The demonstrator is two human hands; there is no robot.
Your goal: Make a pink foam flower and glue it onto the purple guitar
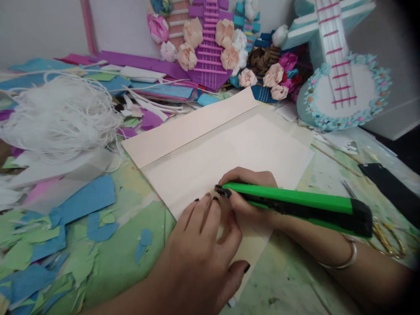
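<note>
In the middle of the head view, a large cream sheet of paper (pixel 210 157) lies on the table, with a folded strip along its far edge. My right hand (pixel 252 188) is closed around the front end of a green and black stapler (pixel 305 203), whose tip is low over the paper beside my left fingertips. The stapler's long body points back to the right, above my right forearm. My left hand (pixel 200 258) rests on the near part of the sheet, fingers stretched out and thumb apart. The paper under both hands is partly hidden.
A tangled heap of white string (pixel 62 118) lies at left, above blue and green paper scraps (pixel 42 245). Paper-decorated toy guitars, one purple (pixel 210 48) and one pale blue (pixel 344 92), stand at the back. Gold-handled scissors (pixel 387 240) lie at right near a black strip (pixel 390 188).
</note>
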